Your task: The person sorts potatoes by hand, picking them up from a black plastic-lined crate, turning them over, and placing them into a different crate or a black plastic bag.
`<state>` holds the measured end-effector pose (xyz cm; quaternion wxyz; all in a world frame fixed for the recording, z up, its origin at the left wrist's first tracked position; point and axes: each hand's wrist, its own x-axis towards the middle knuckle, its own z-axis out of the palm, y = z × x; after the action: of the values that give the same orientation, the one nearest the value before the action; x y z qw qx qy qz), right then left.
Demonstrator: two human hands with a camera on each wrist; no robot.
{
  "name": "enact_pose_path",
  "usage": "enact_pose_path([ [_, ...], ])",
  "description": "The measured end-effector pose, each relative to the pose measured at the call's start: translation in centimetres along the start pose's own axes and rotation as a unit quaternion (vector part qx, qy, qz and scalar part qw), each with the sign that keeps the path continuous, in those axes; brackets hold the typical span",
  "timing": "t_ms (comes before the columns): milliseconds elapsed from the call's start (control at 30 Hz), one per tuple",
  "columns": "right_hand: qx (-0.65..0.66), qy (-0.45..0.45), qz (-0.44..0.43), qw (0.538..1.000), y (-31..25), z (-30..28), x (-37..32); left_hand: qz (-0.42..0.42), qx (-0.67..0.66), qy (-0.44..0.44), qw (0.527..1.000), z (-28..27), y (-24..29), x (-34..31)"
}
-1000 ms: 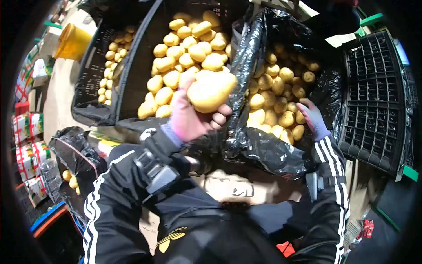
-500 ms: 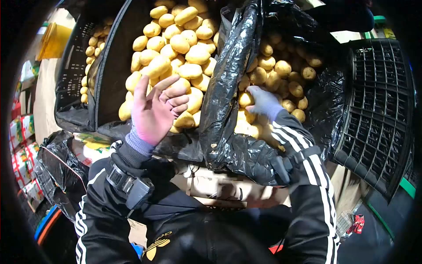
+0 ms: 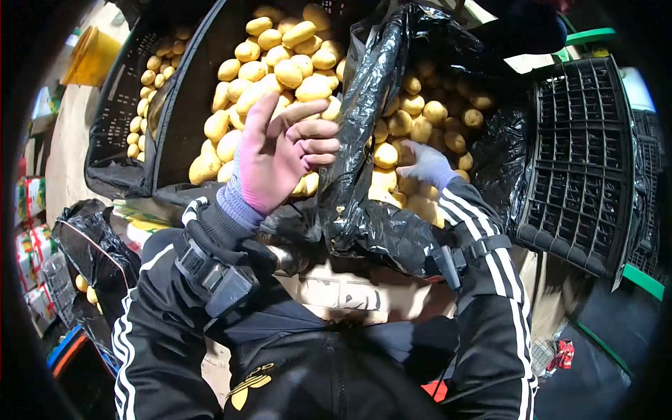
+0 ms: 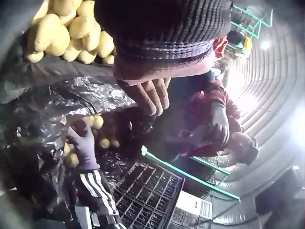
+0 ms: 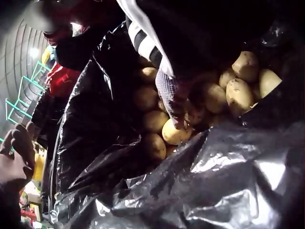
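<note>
In the head view my empty left hand (image 3: 278, 157) hovers palm up over the front of the middle crate's potatoes (image 3: 288, 73), fingers loosely bent. The left wrist view shows the same hand (image 4: 152, 86) with nothing in its fingers. My gloved right hand (image 3: 427, 166) reaches into the black-lined crate on the right, thumb and fingers apart beside a potato (image 3: 385, 155). In the right wrist view, fingertips of that hand (image 5: 172, 100) touch a yellow potato (image 5: 176, 132); part of the hand is in shadow.
A plastic liner (image 3: 360, 119) covers the wall between the two crates. Another crate with smaller potatoes (image 3: 150, 91) stands at the left, near a yellow bucket (image 3: 91, 56). An upright black crate (image 3: 584, 161) is at the right. Another person (image 4: 209, 114) appears in the left wrist view.
The large potato that my left hand held a second ago is out of that hand, which has moved left. My right hand has shifted left from the right side of the lined crate's potatoes.
</note>
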<state>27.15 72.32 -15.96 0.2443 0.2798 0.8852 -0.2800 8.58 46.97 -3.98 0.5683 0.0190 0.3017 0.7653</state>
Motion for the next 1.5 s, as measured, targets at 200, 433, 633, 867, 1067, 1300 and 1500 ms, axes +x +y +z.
enact_pose_path([
  [200, -0.055, -0.020, -0.076, 0.995, -0.4, 2.5, 3.0, 0.026, 0.016, -0.037, 0.999, 2.9, 1.5, 0.6],
  [433, 0.149, -0.067, -0.032, 0.986, 0.7, 4.1, 5.5, 0.011, 0.020, -0.021, 1.000, -0.3, 1.4, 2.3],
  [633, 0.685, -0.103, 0.044, 0.720, -2.7, -1.0, -4.2, 0.003, 0.131, 0.020, 0.991, -0.5, 0.9, 1.2],
  [867, 0.770, -0.078, -0.141, 0.618, -9.6, -0.6, -11.4, 0.188, 0.625, -0.149, 0.743, 2.2, -3.2, -0.4],
  [1067, 0.807, -0.084, -0.029, 0.584, -13.2, -1.4, -14.5, 0.118, 0.553, -0.181, 0.805, 2.6, -5.4, -0.6],
  [1300, 0.779, -0.179, -0.007, 0.601, -11.0, 0.7, -13.6, -0.026, 0.381, -0.111, 0.918, 1.4, -4.7, -0.6],
  [1500, 0.466, -0.057, 0.017, 0.883, -8.0, -6.0, -9.1, -0.045, 0.198, -0.003, 0.979, 1.4, -3.9, -0.6],
])
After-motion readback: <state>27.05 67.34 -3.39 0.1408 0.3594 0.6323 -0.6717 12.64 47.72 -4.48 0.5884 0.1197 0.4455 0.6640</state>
